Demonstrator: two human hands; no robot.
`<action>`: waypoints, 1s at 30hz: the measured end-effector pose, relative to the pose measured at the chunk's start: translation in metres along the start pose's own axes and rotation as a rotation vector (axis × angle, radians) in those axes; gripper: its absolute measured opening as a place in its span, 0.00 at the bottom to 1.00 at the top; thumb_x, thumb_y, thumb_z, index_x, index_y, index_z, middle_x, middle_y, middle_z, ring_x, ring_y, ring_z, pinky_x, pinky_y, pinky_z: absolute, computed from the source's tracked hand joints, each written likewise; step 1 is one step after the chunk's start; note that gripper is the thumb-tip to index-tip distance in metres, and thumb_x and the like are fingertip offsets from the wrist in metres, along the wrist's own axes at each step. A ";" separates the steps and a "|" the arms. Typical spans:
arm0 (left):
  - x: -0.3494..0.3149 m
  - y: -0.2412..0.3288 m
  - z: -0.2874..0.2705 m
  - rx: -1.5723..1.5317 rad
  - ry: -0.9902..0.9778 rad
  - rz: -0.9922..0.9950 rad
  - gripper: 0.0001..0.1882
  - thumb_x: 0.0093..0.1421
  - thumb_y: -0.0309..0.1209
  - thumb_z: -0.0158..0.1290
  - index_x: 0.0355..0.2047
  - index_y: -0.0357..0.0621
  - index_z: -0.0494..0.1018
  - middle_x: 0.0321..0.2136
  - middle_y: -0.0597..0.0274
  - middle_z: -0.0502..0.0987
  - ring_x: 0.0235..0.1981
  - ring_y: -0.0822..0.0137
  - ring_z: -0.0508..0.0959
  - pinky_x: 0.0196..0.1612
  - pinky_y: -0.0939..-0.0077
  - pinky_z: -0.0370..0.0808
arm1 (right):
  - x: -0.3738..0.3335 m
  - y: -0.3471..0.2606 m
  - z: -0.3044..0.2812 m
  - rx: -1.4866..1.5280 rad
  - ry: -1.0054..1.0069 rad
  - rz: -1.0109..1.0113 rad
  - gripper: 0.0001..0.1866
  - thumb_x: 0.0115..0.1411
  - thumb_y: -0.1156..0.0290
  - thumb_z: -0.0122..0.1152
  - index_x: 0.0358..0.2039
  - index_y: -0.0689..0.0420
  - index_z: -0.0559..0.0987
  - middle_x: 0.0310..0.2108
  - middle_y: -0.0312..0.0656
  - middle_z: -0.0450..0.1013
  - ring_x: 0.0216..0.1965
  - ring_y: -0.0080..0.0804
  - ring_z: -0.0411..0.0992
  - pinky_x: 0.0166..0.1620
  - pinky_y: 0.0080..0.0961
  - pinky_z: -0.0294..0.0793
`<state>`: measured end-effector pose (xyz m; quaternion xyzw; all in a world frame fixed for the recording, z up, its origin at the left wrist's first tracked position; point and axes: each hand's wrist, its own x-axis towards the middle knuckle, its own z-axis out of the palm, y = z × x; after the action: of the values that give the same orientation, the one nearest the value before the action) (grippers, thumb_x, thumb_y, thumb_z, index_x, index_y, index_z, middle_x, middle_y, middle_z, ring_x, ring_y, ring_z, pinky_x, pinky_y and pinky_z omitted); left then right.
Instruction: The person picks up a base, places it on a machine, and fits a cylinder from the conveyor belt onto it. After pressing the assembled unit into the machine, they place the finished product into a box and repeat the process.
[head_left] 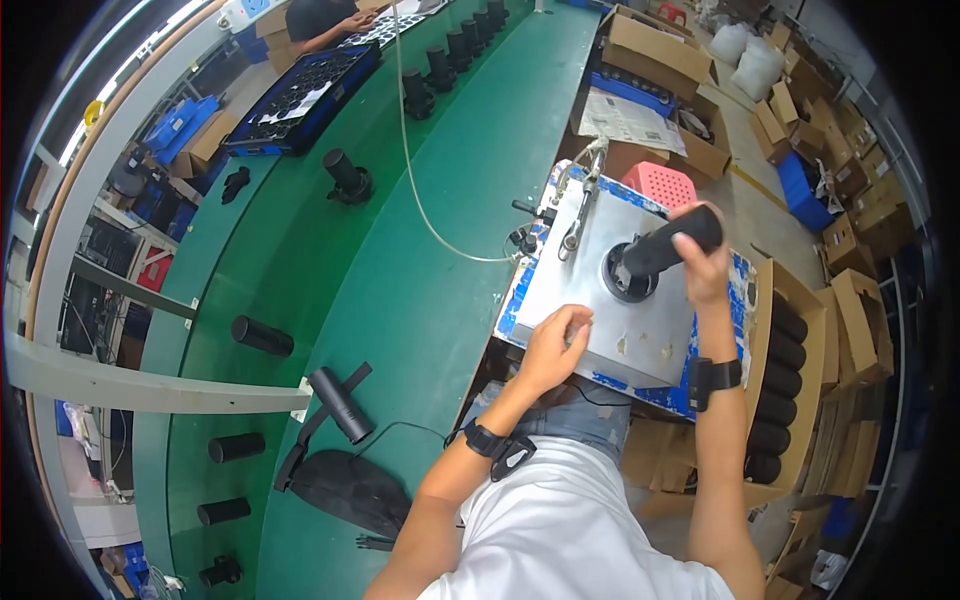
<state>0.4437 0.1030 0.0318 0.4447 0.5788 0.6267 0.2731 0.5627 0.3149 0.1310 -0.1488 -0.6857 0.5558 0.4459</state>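
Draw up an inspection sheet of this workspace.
Surface: metal plate, marked with pale patches.
Job's things: black cylinder, tilted, lower end at the round black fixture.
Clutter: black bag on the green bench.
Hands: right hand grips the cylinder; left hand, seemingly empty, at the plate's near edge.
Cables: pale hose over the bench; thin black cord near the bag.
Surroundings: carton of dark tubes at right; co-worker's hand, top left.

Bright light; black, distorted edges
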 end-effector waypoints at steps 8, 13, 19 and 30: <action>0.002 -0.007 -0.008 0.126 0.007 0.024 0.08 0.58 0.26 0.51 0.38 0.37 0.73 0.31 0.55 0.77 0.31 0.64 0.77 0.35 0.75 0.72 | -0.021 0.051 0.026 -0.244 0.009 0.058 0.22 0.49 0.76 0.66 0.44 0.59 0.69 0.40 0.40 0.72 0.42 0.27 0.70 0.50 0.25 0.67; 0.006 -0.007 -0.007 0.138 0.037 0.025 0.08 0.58 0.26 0.50 0.37 0.37 0.73 0.30 0.55 0.77 0.30 0.64 0.77 0.35 0.74 0.72 | -0.037 0.082 0.044 -0.363 0.410 -0.052 0.21 0.50 0.77 0.67 0.44 0.59 0.70 0.38 0.39 0.73 0.41 0.26 0.71 0.48 0.24 0.68; 0.006 -0.005 -0.014 0.024 -0.019 -0.054 0.07 0.59 0.25 0.49 0.37 0.36 0.74 0.29 0.58 0.78 0.30 0.69 0.77 0.35 0.77 0.73 | -0.014 0.057 0.014 -0.133 -0.117 0.200 0.19 0.49 0.78 0.64 0.43 0.59 0.70 0.37 0.39 0.73 0.40 0.27 0.71 0.48 0.23 0.69; 0.165 -0.042 -0.090 0.506 0.278 0.137 0.11 0.59 0.30 0.49 0.38 0.36 0.74 0.34 0.52 0.79 0.37 0.58 0.79 0.43 0.69 0.74 | -0.030 0.072 0.042 -0.266 0.325 -0.012 0.14 0.51 0.77 0.65 0.38 0.58 0.72 0.34 0.37 0.73 0.36 0.23 0.71 0.45 0.20 0.69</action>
<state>0.2831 0.2086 0.0370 0.4464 0.7170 0.5345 0.0288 0.5259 0.2919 0.0540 -0.2902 -0.6728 0.4265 0.5303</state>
